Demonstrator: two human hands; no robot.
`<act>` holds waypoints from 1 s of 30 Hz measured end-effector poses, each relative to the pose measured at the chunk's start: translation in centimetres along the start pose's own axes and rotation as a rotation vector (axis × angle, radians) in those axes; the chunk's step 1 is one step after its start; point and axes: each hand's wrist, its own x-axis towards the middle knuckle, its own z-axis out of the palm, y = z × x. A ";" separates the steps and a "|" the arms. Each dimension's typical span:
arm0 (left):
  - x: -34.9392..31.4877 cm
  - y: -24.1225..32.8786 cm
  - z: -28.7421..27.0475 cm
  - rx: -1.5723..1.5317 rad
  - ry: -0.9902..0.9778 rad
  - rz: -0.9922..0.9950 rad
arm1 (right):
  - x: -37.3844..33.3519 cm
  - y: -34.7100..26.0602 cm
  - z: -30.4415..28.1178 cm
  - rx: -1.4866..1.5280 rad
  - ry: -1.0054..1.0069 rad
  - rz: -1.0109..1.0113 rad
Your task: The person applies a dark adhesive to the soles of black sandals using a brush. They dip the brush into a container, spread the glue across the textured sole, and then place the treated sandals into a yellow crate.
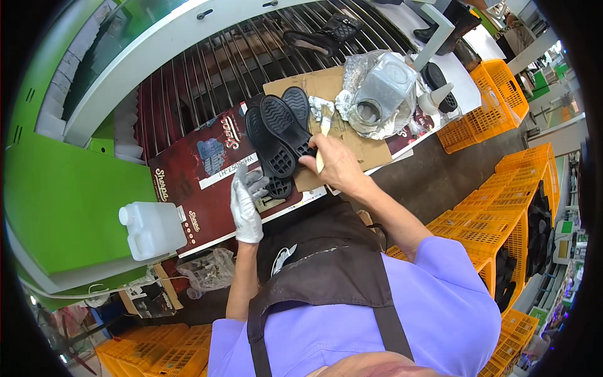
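Observation:
Several black rubber shoe soles (284,119) lie piled on a flattened cardboard sheet and a dark red box board, tread patterns facing up. My right hand (339,164) is bare and closed around a brush (321,157) with a pale handle; its white-smeared bristles point away from me. The fingertips of that hand are at the edge of the nearest sole; I cannot tell whether they also grip it. My left hand (246,204), in a white glove, is at the left of the pile with its fingers stretched out, holding nothing.
A clear plastic container (383,81) stands in crumpled plastic right of the brush, near a white nozzle bottle (433,98). A white jug (152,230) is at the left. Beyond lie metal rollers (207,75) and a black boot (323,36). Orange crates (480,220) line the right.

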 end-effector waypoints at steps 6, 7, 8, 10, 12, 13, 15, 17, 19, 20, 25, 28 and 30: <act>-0.7 -2.3 -5.1 0.171 0.255 0.021 | 2.2 1.9 -7.4 -0.091 0.307 -0.305; -0.6 -2.8 -5.8 0.167 0.274 0.002 | 2.7 2.9 -8.4 -0.023 0.371 -0.288; -0.6 -3.2 -6.4 0.164 0.293 -0.017 | 3.4 3.9 -9.5 0.046 0.433 -0.270; -0.5 -4.5 -7.4 0.095 0.349 -0.051 | 4.7 5.6 -11.7 0.519 0.491 0.301; -0.3 -4.9 -7.9 0.023 0.384 -0.079 | 6.1 9.6 -13.6 0.974 0.512 0.425; -0.2 -4.6 -7.6 -0.009 0.393 -0.087 | 6.5 11.8 -13.9 1.060 0.528 0.462; -0.2 -4.8 -7.6 0.015 0.377 -0.072 | 6.4 14.1 -14.2 1.183 0.504 0.542; -0.2 -4.9 -7.6 0.040 0.369 -0.054 | 5.8 16.7 -14.5 1.333 0.469 0.562; -0.4 -5.0 -7.5 0.075 0.372 -0.039 | 5.4 17.0 -14.6 1.340 0.467 0.565; -0.4 -5.1 -7.6 0.071 0.379 -0.024 | 5.2 17.1 -14.6 1.341 0.468 0.567; -0.5 -5.0 -7.7 0.092 0.372 -0.021 | 3.3 17.3 -14.9 1.366 0.501 0.611; -0.6 -5.2 -7.8 0.075 0.380 -0.032 | 1.5 16.9 -14.9 1.374 0.505 0.641; -0.7 -4.8 -7.4 0.048 0.386 -0.036 | 0.4 15.3 -14.0 1.275 0.695 0.699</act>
